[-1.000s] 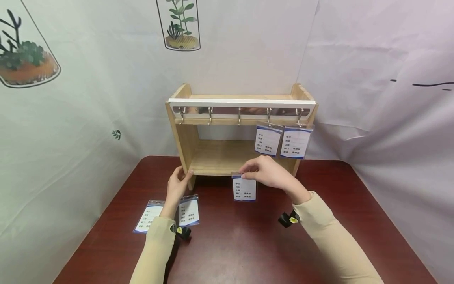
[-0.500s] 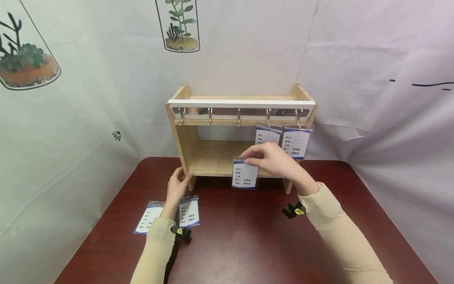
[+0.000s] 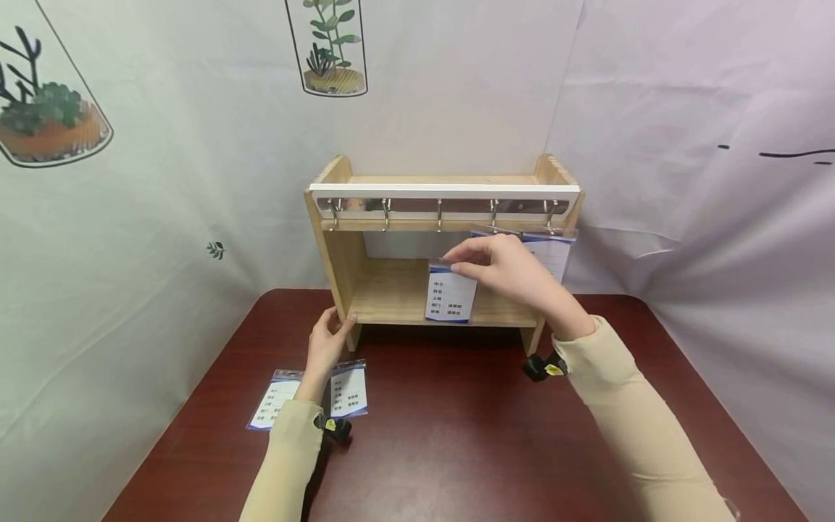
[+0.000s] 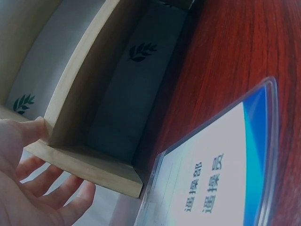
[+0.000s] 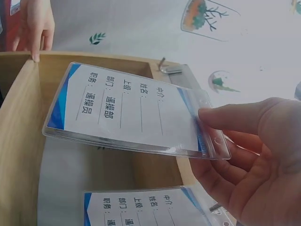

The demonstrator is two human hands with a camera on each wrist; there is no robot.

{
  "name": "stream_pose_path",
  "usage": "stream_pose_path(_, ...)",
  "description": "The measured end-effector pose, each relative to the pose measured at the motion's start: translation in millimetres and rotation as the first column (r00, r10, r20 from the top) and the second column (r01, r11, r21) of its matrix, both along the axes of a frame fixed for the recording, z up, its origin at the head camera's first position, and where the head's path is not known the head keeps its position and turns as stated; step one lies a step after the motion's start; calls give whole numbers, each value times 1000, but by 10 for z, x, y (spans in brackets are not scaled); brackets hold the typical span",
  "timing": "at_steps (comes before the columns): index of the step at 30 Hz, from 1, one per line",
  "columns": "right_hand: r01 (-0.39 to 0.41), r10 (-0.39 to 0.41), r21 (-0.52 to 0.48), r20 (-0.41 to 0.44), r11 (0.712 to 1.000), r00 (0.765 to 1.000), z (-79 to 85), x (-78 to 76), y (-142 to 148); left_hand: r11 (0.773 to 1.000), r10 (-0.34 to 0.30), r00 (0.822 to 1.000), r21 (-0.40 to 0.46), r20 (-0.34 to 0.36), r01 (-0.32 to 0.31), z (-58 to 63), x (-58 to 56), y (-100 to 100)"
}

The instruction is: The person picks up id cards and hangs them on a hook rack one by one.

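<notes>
My right hand pinches the top edge of a badge holder, a clear plastic sleeve with a white and blue card. It hangs upright in front of the wooden shelf, below the middle hook. In the right wrist view, the thumb lies on the front of this holder, over its slotted end. My left hand grips the lower left corner of the shelf, thumb on the front edge and fingers around the outer side. Two more badge holders hang from the right hooks, one mostly hidden behind my right hand.
Two badge holders lie on the dark red table; the left forearm partly covers the left one, and the right one lies beside it. Several metal hooks line the white rail. A printed cloth backdrop stands behind the shelf.
My right hand has risen with the badge holder, from below the shelf's lower board to in front of its opening. It now covers much of the hanging holders. My left hand has stayed put.
</notes>
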State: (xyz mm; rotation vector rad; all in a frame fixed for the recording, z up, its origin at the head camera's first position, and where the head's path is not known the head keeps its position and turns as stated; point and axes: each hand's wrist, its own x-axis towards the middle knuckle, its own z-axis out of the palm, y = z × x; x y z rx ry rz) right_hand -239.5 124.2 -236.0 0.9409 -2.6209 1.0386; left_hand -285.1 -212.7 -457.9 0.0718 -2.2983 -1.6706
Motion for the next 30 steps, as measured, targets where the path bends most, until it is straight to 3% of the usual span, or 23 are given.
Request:
stream_pose_path(18,43,-52,-98,-91,994,994,16,-190,-134,1000,-1,1000,10,9,0,-15,-11,-5)
stream_pose_path(30,80,-94,-112,-123,990,988,-2,-322,-209,1000,-9,1000,27,3,9,-2,-8,1)
